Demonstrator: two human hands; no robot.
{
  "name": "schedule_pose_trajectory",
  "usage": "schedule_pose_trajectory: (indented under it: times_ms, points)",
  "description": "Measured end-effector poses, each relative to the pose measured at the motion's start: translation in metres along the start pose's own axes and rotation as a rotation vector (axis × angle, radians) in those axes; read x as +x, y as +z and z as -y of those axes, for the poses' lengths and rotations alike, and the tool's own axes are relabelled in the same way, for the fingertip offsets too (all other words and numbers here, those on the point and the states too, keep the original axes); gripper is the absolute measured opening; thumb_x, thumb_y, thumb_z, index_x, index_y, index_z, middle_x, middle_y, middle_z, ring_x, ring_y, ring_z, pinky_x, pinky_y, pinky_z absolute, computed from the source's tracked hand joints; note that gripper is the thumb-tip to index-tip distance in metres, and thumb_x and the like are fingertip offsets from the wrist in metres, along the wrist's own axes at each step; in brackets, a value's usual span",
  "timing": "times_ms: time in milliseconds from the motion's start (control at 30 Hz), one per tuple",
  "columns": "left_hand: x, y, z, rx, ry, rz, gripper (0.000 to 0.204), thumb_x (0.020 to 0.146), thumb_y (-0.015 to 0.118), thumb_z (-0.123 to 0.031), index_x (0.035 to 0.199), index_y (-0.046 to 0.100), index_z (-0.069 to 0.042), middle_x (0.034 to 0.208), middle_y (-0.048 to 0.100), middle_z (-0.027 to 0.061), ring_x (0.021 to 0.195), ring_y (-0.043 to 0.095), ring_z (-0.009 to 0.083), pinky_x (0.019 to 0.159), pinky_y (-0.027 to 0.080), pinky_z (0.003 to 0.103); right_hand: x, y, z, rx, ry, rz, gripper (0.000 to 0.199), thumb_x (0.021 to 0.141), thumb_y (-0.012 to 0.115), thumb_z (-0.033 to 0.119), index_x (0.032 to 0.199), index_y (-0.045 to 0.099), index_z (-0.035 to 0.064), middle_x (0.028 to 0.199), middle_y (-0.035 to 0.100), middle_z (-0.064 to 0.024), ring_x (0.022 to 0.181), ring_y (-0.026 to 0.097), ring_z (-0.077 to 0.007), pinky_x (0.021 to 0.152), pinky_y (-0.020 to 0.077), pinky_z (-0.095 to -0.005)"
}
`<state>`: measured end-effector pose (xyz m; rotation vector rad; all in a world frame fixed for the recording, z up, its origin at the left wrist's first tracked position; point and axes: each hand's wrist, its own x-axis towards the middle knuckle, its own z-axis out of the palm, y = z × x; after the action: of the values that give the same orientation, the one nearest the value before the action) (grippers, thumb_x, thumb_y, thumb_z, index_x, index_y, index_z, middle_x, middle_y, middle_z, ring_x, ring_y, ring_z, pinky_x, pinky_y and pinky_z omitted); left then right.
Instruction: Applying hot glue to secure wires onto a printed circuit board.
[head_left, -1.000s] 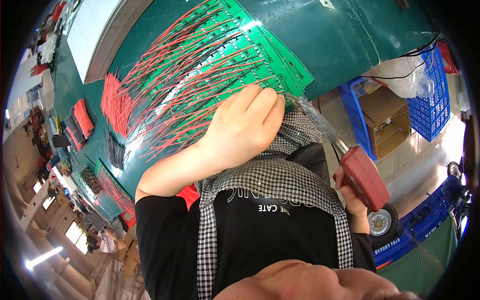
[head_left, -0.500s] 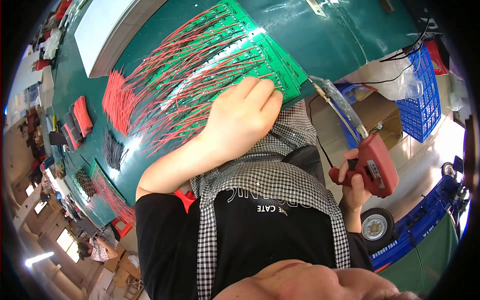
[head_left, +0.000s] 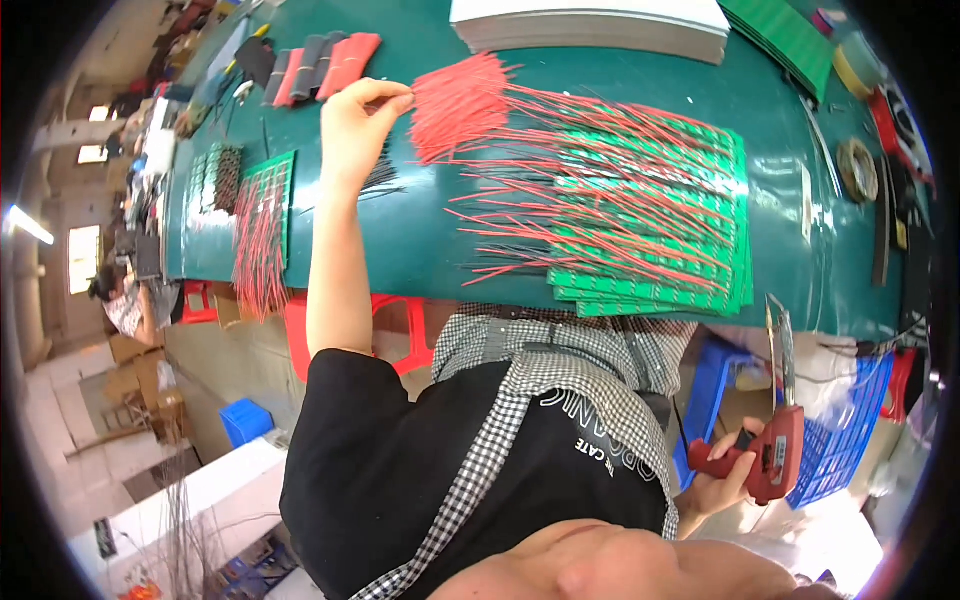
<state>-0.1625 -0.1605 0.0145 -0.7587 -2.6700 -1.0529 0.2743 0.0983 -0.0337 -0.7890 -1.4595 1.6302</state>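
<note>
My left hand (head_left: 352, 128) is stretched out over the table, thumb and forefinger pinched together at the left edge of a pile of loose red wires (head_left: 465, 105). The fingertips touch the wire ends there. A bunch of black wires (head_left: 382, 178) lies just beside the wrist, partly hidden by it. My right hand (head_left: 728, 478) is wrapped round the handle of a red soldering gun (head_left: 780, 455), held off the table's front edge with its tip pointing up. Stacked green circuit boards (head_left: 742, 230) lie in front of me, with rows of red and black wires trailing leftward from them.
Further left lies another green board (head_left: 283, 185) with red wires. Red and dark bundles (head_left: 348, 65) sit behind my left hand. A white stack of sheets (head_left: 590, 28) is at the back. A blue crate (head_left: 850, 420) stands right, below the table; a person (head_left: 130, 310) sits far left.
My left hand has moved from the circuit boards leftward to the red wire pile. The right hand still holds the soldering gun, now pointing more upright. My view has turned.
</note>
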Motion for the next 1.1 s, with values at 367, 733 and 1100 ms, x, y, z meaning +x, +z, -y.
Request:
schedule_pose_trajectory:
  times_ms: [367,733,1100]
  points:
    - [-0.022,-0.01,0.023,0.421,0.084,-0.001,0.023,0.075,0.062,-0.01,0.098,0.063,-0.004,0.097,0.06,0.0117,0.092,0.056,0.0271,0.08,0.044,0.036,0.024,0.029,0.025,-0.032,-0.089,-0.008,0.042,0.084,0.055,0.016,0.117,0.039,-0.0066,0.103,0.053,-0.0189,0.056,0.048,-0.0132,0.047,0.0384,-0.0217]
    - [-0.071,0.092,-0.143,0.333,0.607,0.672,0.086,0.065,0.071,-0.044,0.136,0.032,-0.018,0.144,0.019,0.0134,0.133,0.016,0.0343,0.101,0.017,0.06,0.176,0.026,-0.015,0.671,0.225,0.159,0.046,0.091,0.048,0.022,0.131,0.034,0.004,0.127,0.044,-0.0204,0.112,0.046,-0.0266,0.089,0.0434,-0.0388]
    - [-0.076,0.095,-0.135,0.371,0.571,0.711,0.084,0.064,0.07,-0.048,0.135,0.034,-0.019,0.139,0.029,0.0144,0.13,0.023,0.0357,0.101,0.018,0.059,0.195,0.026,-0.063,0.894,0.242,0.205,0.057,0.089,0.05,0.035,0.134,0.029,0.0082,0.134,0.036,-0.0196,0.128,0.03,-0.0327,0.102,0.0261,-0.0547]
